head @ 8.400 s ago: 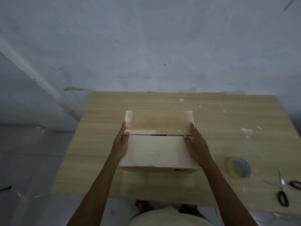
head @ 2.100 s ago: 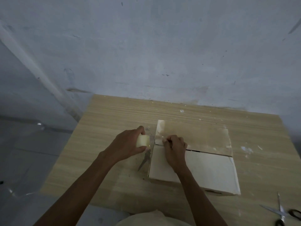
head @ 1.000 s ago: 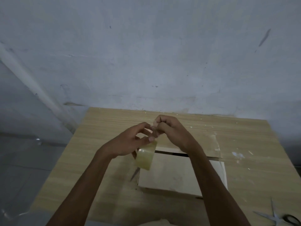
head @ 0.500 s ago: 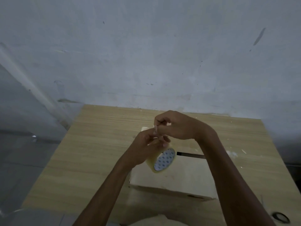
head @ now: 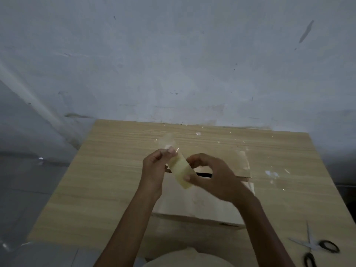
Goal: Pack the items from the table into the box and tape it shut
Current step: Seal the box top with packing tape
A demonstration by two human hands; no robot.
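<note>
Overhead, tape roll (head: 181, 170) held above box (head: 202, 205).
Both hands, left hand (head: 154, 170) and right hand (head: 213, 176), have fingers closed on the roll, hiding the flap seam; scissors (head: 316, 247) lie at desk (head: 115, 170) corner.

Scissors (head: 316, 249) lie right of box (head: 202, 205) on table (head: 115, 170).

The tape roll (head: 181, 171), pale yellow and translucent, is held edge-on and tilted between both hands, with the right hand (head: 213, 176) gripping its lower end and the left hand (head: 154, 170) pinching its upper end, where a clear loose strip (head: 167, 143) rises above the fingertips. The cardboard box (head: 200, 205) sits on the table directly under the grip, its two top flaps folded down with a dark open slit showing just beneath the roll
</note>
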